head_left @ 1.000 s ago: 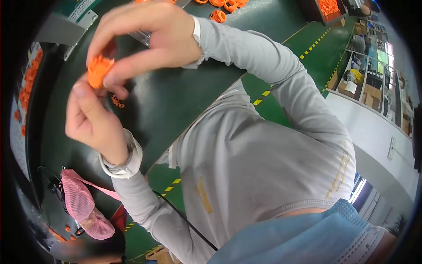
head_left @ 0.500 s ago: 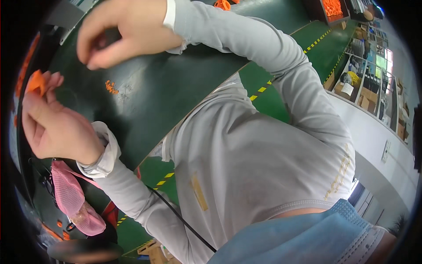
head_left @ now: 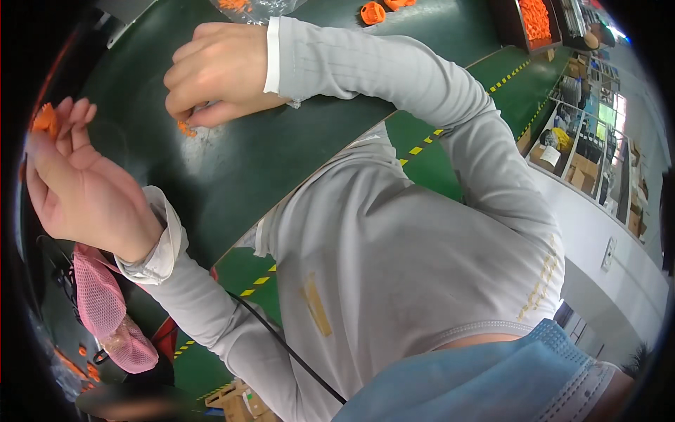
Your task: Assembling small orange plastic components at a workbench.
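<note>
My left hand [head_left: 95,186] is raised at the far left above the dark green tabletop [head_left: 281,141]. Its thumb and fingers pinch an orange plastic part [head_left: 46,121], whose exact kind I cannot make out. Farther right, my right hand [head_left: 221,74] is lowered to the table surface, palm down. Its thumb and index finger close on small orange pieces [head_left: 186,129] lying there; the fingers partly cover them.
A clear plastic bag [head_left: 264,8] and an orange ring-shaped part [head_left: 373,13] lie beyond my right forearm. At the far right stands a dark bin of orange parts [head_left: 536,20]. A pink mesh pouch [head_left: 105,302] sits by my left forearm. A black cable [head_left: 281,341] crosses that arm.
My right hand has come down from above the table onto the small orange pieces, and its fingers have closed there. My left hand keeps the orange part, shifted only slightly.
</note>
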Action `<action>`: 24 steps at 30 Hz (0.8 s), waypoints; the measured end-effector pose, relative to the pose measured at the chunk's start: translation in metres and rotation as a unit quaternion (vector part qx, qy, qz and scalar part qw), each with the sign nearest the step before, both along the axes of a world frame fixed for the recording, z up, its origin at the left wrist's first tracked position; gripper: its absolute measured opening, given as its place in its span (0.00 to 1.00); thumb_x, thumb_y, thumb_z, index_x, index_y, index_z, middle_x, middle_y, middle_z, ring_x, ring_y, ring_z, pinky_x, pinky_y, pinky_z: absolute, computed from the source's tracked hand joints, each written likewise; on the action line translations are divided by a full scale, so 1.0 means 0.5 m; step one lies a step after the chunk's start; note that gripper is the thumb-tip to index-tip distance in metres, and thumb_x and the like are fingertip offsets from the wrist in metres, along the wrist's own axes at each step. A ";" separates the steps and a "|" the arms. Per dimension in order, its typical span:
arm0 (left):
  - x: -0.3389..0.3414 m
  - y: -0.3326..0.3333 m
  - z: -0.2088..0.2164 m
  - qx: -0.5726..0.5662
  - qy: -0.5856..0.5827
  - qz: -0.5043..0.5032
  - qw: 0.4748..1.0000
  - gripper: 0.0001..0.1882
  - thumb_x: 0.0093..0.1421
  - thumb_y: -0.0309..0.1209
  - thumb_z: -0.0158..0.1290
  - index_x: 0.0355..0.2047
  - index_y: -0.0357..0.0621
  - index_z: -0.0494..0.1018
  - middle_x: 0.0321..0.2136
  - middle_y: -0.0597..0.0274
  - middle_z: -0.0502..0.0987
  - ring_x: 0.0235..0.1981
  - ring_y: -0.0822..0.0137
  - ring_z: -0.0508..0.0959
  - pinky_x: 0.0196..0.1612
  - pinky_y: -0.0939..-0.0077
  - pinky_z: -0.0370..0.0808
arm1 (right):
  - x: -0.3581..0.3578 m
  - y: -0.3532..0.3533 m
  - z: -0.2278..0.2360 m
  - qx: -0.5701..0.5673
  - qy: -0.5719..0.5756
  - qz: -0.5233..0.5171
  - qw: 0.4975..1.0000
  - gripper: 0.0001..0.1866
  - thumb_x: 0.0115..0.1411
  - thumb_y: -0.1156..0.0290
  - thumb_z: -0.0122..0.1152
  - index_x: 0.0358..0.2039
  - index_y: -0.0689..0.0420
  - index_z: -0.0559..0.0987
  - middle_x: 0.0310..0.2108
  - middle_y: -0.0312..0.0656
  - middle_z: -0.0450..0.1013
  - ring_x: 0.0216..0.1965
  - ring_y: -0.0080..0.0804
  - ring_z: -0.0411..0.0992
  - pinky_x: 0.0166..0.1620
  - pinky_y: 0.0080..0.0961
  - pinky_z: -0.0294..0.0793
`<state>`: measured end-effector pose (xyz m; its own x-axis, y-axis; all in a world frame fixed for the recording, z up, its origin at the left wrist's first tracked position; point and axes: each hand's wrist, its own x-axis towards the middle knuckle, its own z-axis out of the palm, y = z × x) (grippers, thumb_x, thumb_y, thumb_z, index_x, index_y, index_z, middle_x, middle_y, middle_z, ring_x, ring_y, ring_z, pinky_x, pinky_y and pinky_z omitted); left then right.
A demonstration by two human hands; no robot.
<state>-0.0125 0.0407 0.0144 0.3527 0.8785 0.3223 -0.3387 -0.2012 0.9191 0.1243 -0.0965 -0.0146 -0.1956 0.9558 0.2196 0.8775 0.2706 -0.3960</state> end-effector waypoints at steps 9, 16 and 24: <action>0.003 -0.026 0.004 -0.063 0.013 -0.098 0.993 0.20 0.71 0.34 0.37 0.46 0.23 0.68 0.46 0.38 0.73 0.48 0.49 0.74 0.52 0.60 0.72 | 0.034 -0.007 0.026 0.044 0.242 -0.043 0.968 0.03 0.59 0.70 0.60 0.32 0.55 0.77 0.26 0.33 0.74 0.31 0.25 0.72 0.37 0.26 0.71; 0.018 -0.088 -0.017 -0.089 0.004 -0.284 0.955 0.18 0.68 0.32 0.45 0.45 0.25 0.72 0.47 0.38 0.75 0.49 0.52 0.77 0.52 0.62 0.74 | 0.054 -0.027 0.078 0.072 0.532 -0.142 0.831 0.06 0.57 0.73 0.60 0.33 0.58 0.73 0.23 0.37 0.67 0.24 0.32 0.66 0.31 0.27 0.66; 0.017 -0.085 -0.022 -0.102 0.036 -0.286 0.952 0.12 0.65 0.25 0.50 0.44 0.25 0.73 0.47 0.41 0.76 0.48 0.57 0.78 0.56 0.64 0.73 | 0.082 -0.003 0.032 0.339 0.122 -0.124 0.925 0.06 0.53 0.74 0.61 0.31 0.54 0.74 0.26 0.37 0.68 0.31 0.35 0.66 0.38 0.29 0.61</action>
<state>-0.0039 -0.0017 0.0035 0.8069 0.5780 0.1216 -0.2731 0.1826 0.9445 0.1653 -0.0981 0.0016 0.1443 0.5920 0.7929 0.8528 0.3320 -0.4031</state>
